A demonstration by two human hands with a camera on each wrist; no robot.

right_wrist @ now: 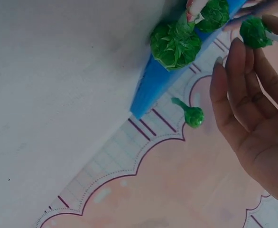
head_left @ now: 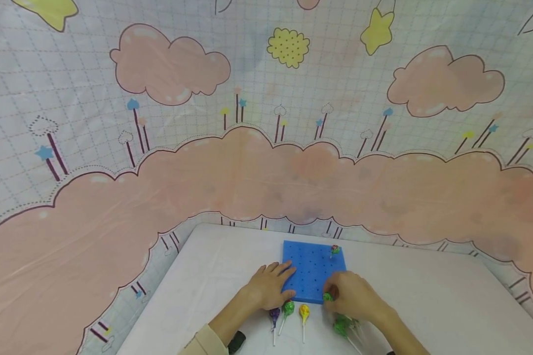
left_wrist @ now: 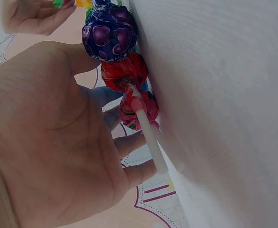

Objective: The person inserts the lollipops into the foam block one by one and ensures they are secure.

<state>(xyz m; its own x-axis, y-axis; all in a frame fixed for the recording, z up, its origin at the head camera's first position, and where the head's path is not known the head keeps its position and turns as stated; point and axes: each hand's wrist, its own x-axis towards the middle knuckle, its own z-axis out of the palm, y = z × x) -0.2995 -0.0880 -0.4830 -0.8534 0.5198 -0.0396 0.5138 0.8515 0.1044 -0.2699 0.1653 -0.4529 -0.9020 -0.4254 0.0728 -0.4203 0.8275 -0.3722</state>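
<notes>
A blue foam board (head_left: 313,271) with rows of holes lies on the white table (head_left: 426,301). One wrapped lollipop (head_left: 335,249) stands upright in a hole near the board's far right corner. My left hand (head_left: 270,287) rests flat on the board's near left corner, fingers straight and holding nothing. My right hand (head_left: 352,296) pinches a green lollipop (head_left: 327,297) at the board's near right corner. In the right wrist view this green lollipop (right_wrist: 255,32) sits at the fingertips of the right hand (right_wrist: 253,99), close to the blue board (right_wrist: 160,80).
Purple (head_left: 274,314), green (head_left: 287,308) and yellow (head_left: 304,311) lollipops lie side by side just in front of the board. A green bunch (head_left: 343,325) lies under my right wrist. A pink cloud-patterned cloth (head_left: 266,172) hangs behind the table.
</notes>
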